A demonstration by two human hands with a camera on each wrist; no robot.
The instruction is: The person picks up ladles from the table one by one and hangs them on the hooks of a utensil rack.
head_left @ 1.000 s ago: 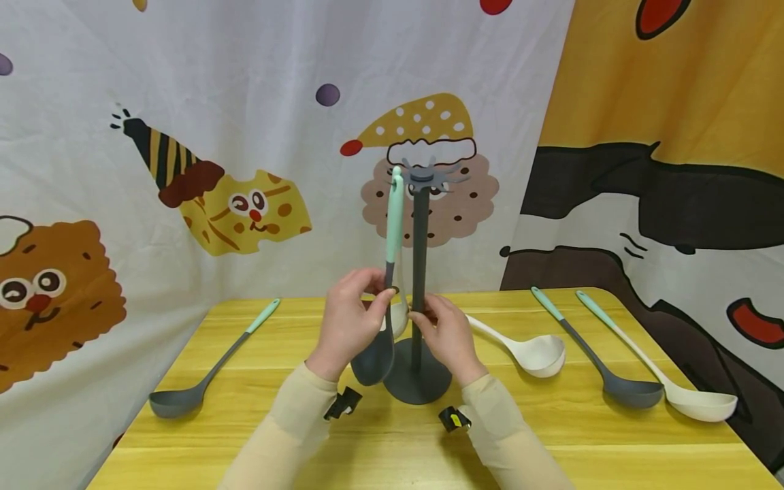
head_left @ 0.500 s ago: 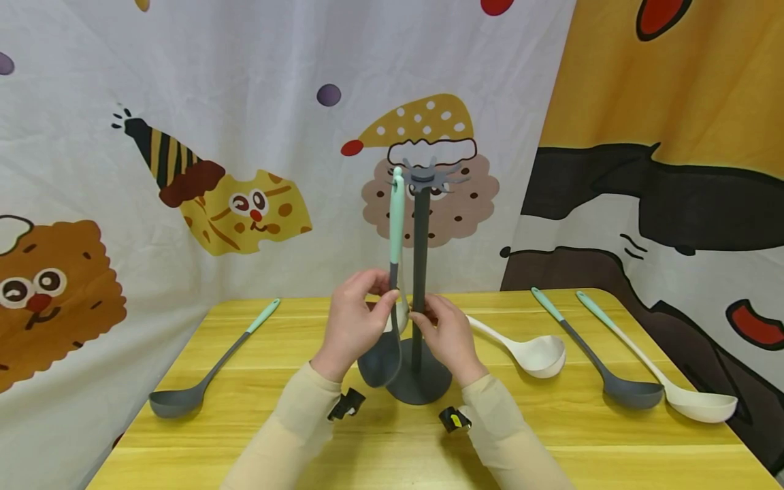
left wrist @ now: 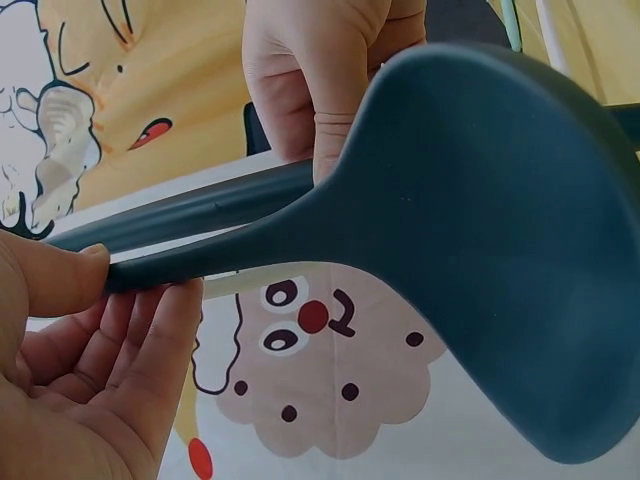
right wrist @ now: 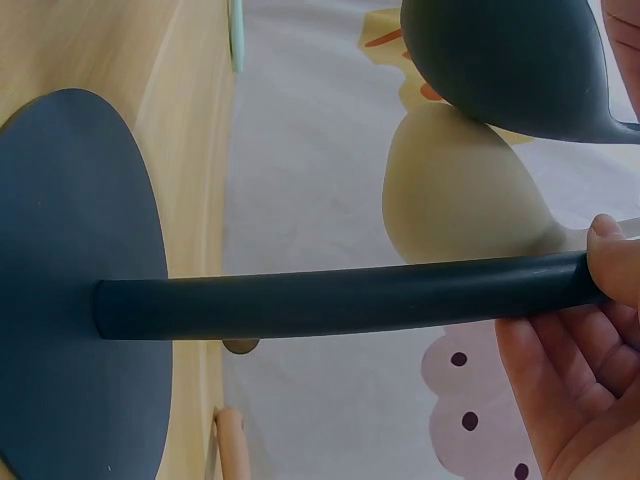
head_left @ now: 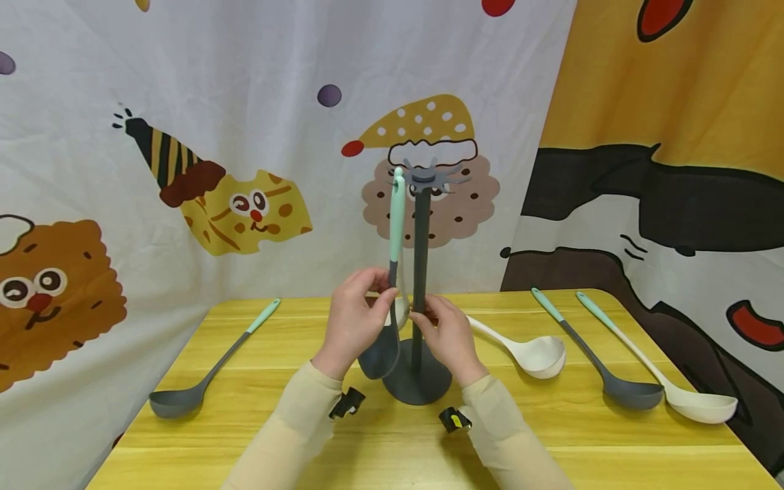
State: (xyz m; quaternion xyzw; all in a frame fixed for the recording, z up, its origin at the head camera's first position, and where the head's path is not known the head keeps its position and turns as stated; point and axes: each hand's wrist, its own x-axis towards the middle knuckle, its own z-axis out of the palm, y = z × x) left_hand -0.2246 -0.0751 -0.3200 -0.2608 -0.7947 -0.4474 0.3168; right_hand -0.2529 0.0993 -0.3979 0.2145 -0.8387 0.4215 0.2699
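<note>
Two hands: both busy at the dark grey stand (head_left: pixel 419 272) in the middle of the yellow table (head_left: pixel 392 435).
Left hand (head_left: pixel 354 325): thumb and fingers pinched together on the dark neck of the grey ladle (head_left: pixel 387 320), just above its bowl.
Grey ladle: hangs upright by its mint handle from a hook at the top of the stand, bowl low and clear of the stand's round base (right wrist: pixel 70 290).
Right hand (head_left: pixel 446 335): fingers curled round the stand's pole, low down, gripping it.
Behind the pole: a cream ladle (right wrist: pixel 465 190) also hangs there, its bowl just beside the grey one.
Left of the table: one grey ladle with a mint handle (head_left: pixel 208 371), lying flat.
Right of the table: a cream ladle (head_left: pixel 520 347) near the base, then a grey one (head_left: pixel 603 367) and another cream one (head_left: pixel 667 381) side by side.
</note>
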